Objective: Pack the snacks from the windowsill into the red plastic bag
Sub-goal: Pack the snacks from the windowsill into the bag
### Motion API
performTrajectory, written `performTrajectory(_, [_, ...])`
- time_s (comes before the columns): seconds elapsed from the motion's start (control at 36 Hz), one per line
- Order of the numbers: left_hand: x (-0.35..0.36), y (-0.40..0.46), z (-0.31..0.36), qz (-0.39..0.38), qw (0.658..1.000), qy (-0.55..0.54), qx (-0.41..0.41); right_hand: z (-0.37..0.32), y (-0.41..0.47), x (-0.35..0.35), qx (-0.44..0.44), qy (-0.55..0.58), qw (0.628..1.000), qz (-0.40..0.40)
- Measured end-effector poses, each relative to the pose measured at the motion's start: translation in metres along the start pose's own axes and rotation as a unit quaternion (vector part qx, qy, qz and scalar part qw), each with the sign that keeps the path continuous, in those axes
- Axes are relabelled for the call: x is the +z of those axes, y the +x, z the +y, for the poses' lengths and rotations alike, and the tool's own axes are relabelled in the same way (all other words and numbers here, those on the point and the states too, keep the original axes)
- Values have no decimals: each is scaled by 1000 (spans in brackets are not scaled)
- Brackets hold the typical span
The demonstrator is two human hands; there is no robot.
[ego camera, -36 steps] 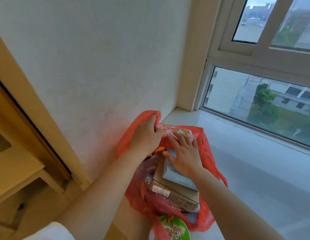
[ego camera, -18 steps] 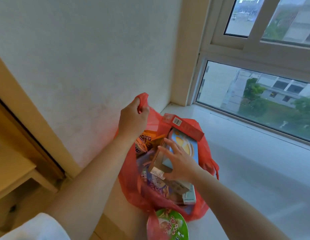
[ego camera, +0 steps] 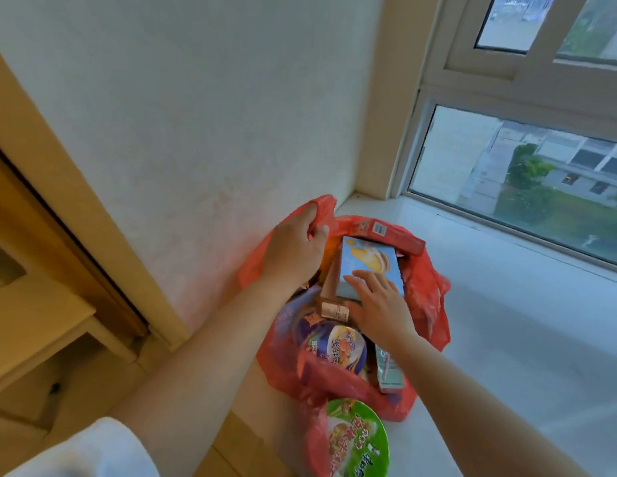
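- Left hand point(ego camera: 293, 249) still gripping red plastic bag point(ego camera: 426, 290) handle, mouth held open on windowsill point(ego camera: 506, 304).
- Right hand point(ego camera: 379, 304), fingers flat, now pressing blue biscuit box point(ego camera: 367, 259) lower among packed snacks.
- Green noodle bowl point(ego camera: 357, 438) nearest, wrapped in red plastic; packing apparently almost finished.

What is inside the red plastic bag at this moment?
In the red plastic bag: a light blue snack box on a brown box, a red box, a purple-lidded noodle bowl and a pale green carton. Anything beneath them is covered.
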State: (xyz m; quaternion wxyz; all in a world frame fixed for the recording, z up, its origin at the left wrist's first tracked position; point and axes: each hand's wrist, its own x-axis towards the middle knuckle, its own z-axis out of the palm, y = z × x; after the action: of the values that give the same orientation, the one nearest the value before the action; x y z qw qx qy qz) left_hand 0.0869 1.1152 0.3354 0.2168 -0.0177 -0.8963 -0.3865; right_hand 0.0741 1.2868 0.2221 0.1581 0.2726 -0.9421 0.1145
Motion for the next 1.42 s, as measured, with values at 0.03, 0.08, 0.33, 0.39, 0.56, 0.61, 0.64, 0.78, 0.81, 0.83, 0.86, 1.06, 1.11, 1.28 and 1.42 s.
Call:
performTrajectory(0.03, [2,-2,-1,0,1000,2,3,0,-10,-1,-11,-14,999,30])
performTrajectory(0.08, [6,-7,-4,-1,1000,5,13,-1,-36,2,-25,-27,998,46])
performTrajectory(0.33, [44,-64,-29,-42,996,63,45,-25,-146,40,164,46,984,-58])
performTrajectory(0.39, [50,-81,-41,-65,995,60,55,-34,-161,45,301,79,942,-126])
performTrajectory(0.56, [63,-120,-82,-113,987,91,70,-45,-191,66,548,144,778,-271])
performTrajectory(0.61, [63,-131,-92,-119,986,93,62,-47,-195,71,552,155,762,-301])
performTrajectory(0.64, [63,-135,-96,-117,987,93,61,-48,-195,72,548,152,764,-303])
performTrajectory(0.78, [58,-141,-103,-90,992,89,24,-48,-194,70,535,137,789,-270])
performTrajectory(0.81, [57,-143,-103,-86,992,90,17,-49,-194,71,534,144,790,-265])
performTrajectory(0.83, [56,-144,-102,-81,993,91,9,-49,-195,71,533,156,791,-258])
performTrajectory(0.86, [55,-145,-101,-73,993,92,0,-49,-195,72,529,170,793,-251])
performTrajectory(1.06, [48,-149,-97,-42,990,99,-92,-51,-198,51,476,182,835,-205])
performTrajectory(1.11, [44,-146,-92,-27,989,91,-116,-41,-197,35,454,171,851,-202])
performTrajectory(1.28, [28,-134,-65,10,987,8,-163,13,-202,-33,414,162,883,-152])
performTrajectory(1.42, [19,-111,-47,4,965,-163,-203,35,-169,-82,416,330,847,-38])
